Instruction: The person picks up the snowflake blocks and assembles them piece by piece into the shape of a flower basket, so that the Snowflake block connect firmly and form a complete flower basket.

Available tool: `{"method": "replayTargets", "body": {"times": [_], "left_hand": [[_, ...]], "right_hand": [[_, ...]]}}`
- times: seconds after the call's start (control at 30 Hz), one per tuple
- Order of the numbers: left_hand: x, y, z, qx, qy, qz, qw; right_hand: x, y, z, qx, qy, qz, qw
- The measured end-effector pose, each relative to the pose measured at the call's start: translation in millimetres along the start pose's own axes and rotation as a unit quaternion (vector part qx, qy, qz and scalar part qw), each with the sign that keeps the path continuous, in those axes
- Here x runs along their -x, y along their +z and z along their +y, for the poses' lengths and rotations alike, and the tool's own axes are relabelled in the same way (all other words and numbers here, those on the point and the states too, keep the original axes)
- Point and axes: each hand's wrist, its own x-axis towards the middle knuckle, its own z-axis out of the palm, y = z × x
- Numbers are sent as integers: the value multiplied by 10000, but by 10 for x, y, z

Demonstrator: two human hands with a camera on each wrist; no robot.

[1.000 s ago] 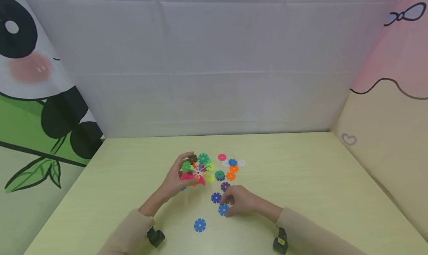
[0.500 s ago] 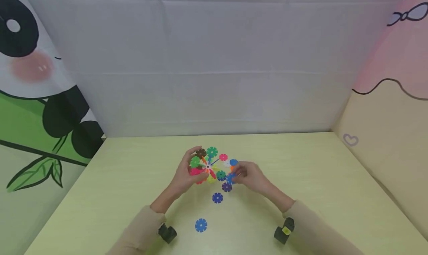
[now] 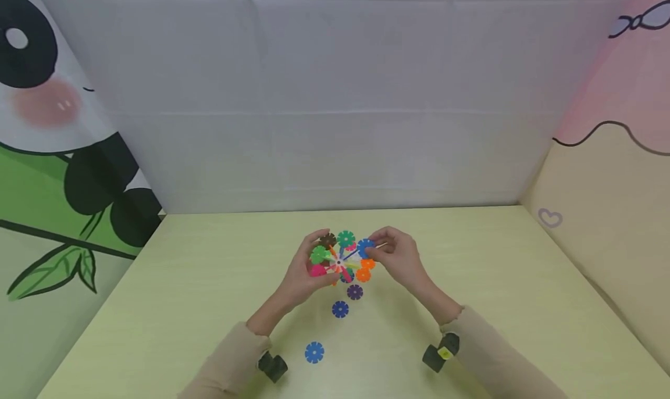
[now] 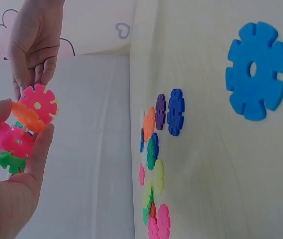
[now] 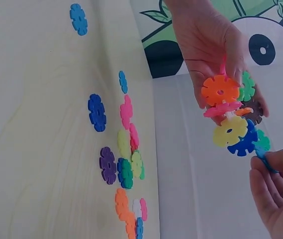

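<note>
In the head view my left hand (image 3: pixel 300 274) holds a cluster of interlocking flower-shaped plastic discs (image 3: pixel 338 263) above the table, thumb in front and fingers behind. Pink, orange, green, brown, yellow and blue discs slot together round a white centre. My right hand (image 3: pixel 402 258) pinches a blue disc (image 3: pixel 365 248) at the cluster's right side. The right wrist view shows this blue disc (image 5: pixel 264 158) nearly edge-on between thumb and fingers, against the cluster's blue (image 5: pixel 243 140) and green discs. Whether it is slotted in cannot be seen.
Loose discs lie on the pale table (image 3: pixel 209 306): a purple one (image 3: pixel 355 292), a dark blue one (image 3: pixel 340 309) and, nearer, a light blue one (image 3: pixel 314 352). Orange discs (image 3: pixel 363 274) and several others lie below and behind the hands. A white wall (image 3: pixel 335 155) stands behind.
My right hand has picked the blue disc up off the table and carried it up to the cluster. My left hand has moved right, bringing the cluster towards it.
</note>
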Motion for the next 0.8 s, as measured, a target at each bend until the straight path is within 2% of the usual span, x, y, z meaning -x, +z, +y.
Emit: {"method": "replayTargets", "body": {"times": [0.3,0.4,0.5,0.7,0.8], "left_hand": [[-6,32,20,35,-55,-107,9999],[-9,49,38,11,-113,-98,9999],[-27,91,54,-94,-105,110,9998],[-58,201,55,-23,187,849,9962],[-51,220,40,-7,367,945,9949]], "right_hand": [[-15,74,51,400,-199,-15,9990],[0,102,53,312,-212,118,9992],[29,118,49,140,-309,311,9989],[53,172,64,-113,-551,637,9964],[53,187,61,-205,-529,662,9962]]}}
